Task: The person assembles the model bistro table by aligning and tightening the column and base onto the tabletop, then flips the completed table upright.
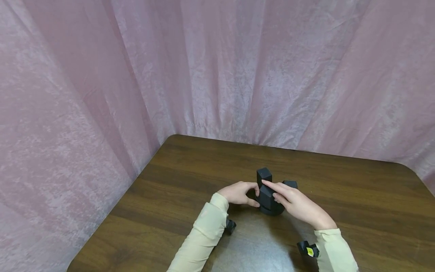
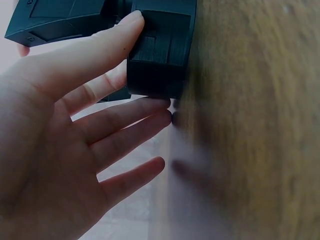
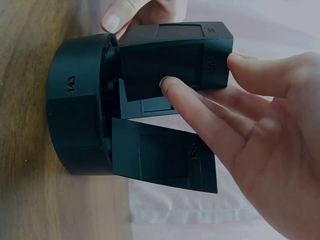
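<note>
A black round base [image 3: 72, 115] is stood on the bench [image 1: 163, 189], right of centre in the head view; three black blocks are seen to rise from it: a held block [image 1: 266, 196] at the front, a far block [image 1: 264, 175] behind it, and a right-hand block [image 1: 290, 184] that is leaned outward. The base is gripped at its side by the left hand [image 1: 239, 193]; the thumb is laid on its wall, the next fingers are brought to its other side, and the little finger is spread away, touching nothing. The held block is pinched by the fingers of the right hand [image 1: 299, 204]; one fingertip is set at its upper end, another against its flat face.

The step in hand is judged to be the seating or aligning of the held block on the steadied base; whether it is fully home cannot fairly be told, since the joint is dark and partly covered. For the next move, a firm hold on the base would seem to be called for, with the block kept square to its joint and pressed evenly; the right-hand block, close beside, should be left unknocked.
</note>
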Tool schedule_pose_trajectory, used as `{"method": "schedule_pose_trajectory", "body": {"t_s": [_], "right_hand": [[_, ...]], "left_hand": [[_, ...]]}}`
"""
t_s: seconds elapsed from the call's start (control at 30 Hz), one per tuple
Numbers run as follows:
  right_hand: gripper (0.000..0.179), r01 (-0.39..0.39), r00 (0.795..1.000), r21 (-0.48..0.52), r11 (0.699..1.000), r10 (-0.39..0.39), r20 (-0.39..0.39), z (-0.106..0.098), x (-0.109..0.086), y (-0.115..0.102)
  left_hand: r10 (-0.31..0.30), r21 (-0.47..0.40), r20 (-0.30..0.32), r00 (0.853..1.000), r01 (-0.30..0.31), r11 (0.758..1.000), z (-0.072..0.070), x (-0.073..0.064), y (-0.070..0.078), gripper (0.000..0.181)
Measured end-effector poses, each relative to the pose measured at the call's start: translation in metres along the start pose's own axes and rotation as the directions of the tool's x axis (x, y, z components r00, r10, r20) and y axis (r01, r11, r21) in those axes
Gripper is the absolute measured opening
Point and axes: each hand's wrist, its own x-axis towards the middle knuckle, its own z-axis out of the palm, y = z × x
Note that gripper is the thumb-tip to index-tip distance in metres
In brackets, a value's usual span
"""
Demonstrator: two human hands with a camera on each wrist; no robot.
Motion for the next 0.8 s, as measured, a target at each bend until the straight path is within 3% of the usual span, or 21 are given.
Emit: {"method": "schedule_pose_trajectory", "body": {"t_s": [0.17, 0.43, 0.53, 0.7, 0.8], "right_hand": [[0.043, -0.007, 0.999, -0.056, 0.998, 0.004, -0.045, 0.0, 0.0003, -0.0005], [0.034, 0.006, 0.977, -0.139, 0.99, -0.036, -0.21, -0.0006, 0.0013, -0.0004], [0.029, 0.004, 0.976, -0.149, 0.989, -0.037, -0.217, -0.0001, 0.0017, 0.0001], [0.031, -0.023, 0.987, -0.138, 0.99, 0.0, -0.162, 0.0003, 0.0005, 0.0002], [0.032, -0.001, 0.988, -0.148, 0.989, -0.022, -0.155, 0.0005, -0.0002, 0.0003]], "left_hand": [[-0.007, -0.011, 0.008, 1.0, 0.007, 1.0, -0.0001, -0.0005, 0.0006, 0.027], [0.011, -0.008, 0.001, 1.0, -0.011, 1.0, 0.0005, 0.0001, 0.0002, 0.029], [0.008, -0.006, -0.001, 1.0, -0.008, 1.0, 0.0012, -0.0001, -0.0003, 0.03], [0.007, -0.006, 0.003, 1.0, -0.007, 1.0, 0.001, -0.0005, -0.0003, 0.03], [0.013, -0.002, 0.005, 1.0, -0.013, 1.0, 0.0009, 0.0001, -0.0001, 0.03]]}}
